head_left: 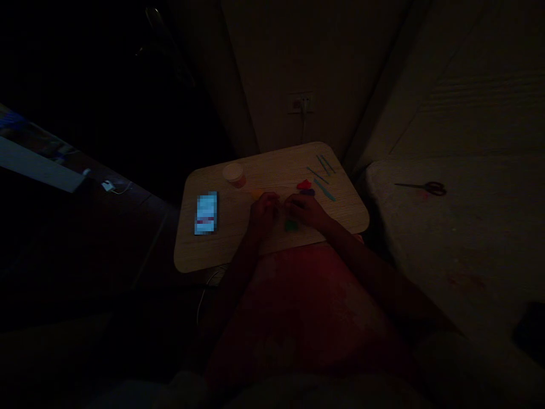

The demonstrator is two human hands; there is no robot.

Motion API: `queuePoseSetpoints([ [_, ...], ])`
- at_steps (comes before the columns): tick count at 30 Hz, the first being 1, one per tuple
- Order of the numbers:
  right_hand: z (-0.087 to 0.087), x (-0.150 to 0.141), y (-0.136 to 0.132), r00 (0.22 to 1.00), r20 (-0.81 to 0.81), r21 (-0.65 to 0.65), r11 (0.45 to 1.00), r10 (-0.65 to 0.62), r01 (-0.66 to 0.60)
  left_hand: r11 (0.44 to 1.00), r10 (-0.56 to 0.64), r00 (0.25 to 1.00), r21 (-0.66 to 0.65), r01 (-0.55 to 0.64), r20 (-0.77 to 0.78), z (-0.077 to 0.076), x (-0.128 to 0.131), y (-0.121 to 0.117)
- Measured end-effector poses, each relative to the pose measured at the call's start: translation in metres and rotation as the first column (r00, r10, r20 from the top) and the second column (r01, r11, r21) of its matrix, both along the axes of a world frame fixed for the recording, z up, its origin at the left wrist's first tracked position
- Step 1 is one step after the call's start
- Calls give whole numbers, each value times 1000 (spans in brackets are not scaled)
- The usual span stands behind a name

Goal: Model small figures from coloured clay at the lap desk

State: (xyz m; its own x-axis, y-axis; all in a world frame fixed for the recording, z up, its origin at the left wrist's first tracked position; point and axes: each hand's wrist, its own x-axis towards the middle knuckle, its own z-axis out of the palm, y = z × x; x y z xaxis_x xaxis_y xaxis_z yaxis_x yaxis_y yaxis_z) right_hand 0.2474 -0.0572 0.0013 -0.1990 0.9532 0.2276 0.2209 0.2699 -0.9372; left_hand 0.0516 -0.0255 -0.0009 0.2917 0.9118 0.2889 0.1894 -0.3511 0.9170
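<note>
In the dim head view both of my hands meet low over the small wooden table (238, 238). My left hand (264, 211) is closed, with its fingers curled inward. Facing it, my right hand (304, 209) has its fingers pinched together; anything small between the fingertips is too dark to make out. A green lump (291, 225) lies just below the hands. Beyond my right hand are a red lump (304, 184) and a purple lump (307, 192). Something yellow (256, 194) shows past my left hand. A light-blue knife-shaped tool (325, 190) rests at the right.
Several thin sticks (326, 165) lie at the table's far right. A pale lidded tub (234, 175) stands at the back left, and a lit phone (206, 213) lies nearer. Scissors (426, 187) rest on a pale surface (460, 238) to the right. A wall socket (300, 103) holds a plug.
</note>
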Motion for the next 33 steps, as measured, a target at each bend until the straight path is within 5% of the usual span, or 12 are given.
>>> queuePoseSetpoints([
  [3,-1,0,1,1000,-22,-7,1000,5,-6,1000,3,1000,-28,-3,-18,5,0,-2],
  [9,-2,0,1,1000,-21,-20,1000,-4,3,983,126,990,140,-117,-59,12,0,-3],
  [19,-2,1,1,1000,11,10,1000,-11,10,947,306,952,109,-303,-10,14,-6,-7],
  [33,0,1,0,1000,13,18,1000,-3,2,997,36,999,68,-38,27,10,5,-3],
])
